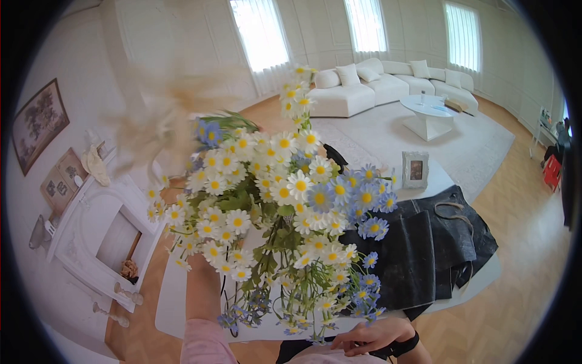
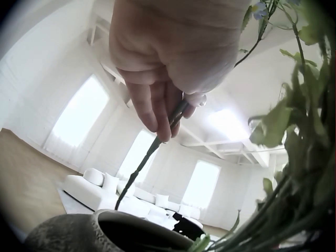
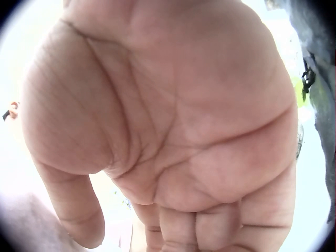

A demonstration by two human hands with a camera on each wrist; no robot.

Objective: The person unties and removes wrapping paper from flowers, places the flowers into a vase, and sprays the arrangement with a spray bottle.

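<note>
In the left wrist view my left hand [image 2: 178,58] pinches a thin dark flower stem [image 2: 139,170] between thumb and fingers. The stem slants down, its lower end right at the rim of a dark grey vase [image 2: 63,233]. From the head, that hand is hidden behind a big bunch of white daisies [image 1: 239,221] and blue daisies [image 1: 367,197]. A blurred pale beige bloom [image 1: 163,121] looms above the bunch at left. My right hand [image 1: 376,333] holds nothing, fingers loosely bent, low by the table's near edge; its palm fills the right wrist view.
A black wrap or apron [image 1: 418,242] lies on the white table [image 1: 176,309] right of the flowers, with a framed picture [image 1: 416,170] behind it. A white fireplace [image 1: 97,224] stands at left. Farther back are a white sofa [image 1: 345,97] and low table [image 1: 427,106].
</note>
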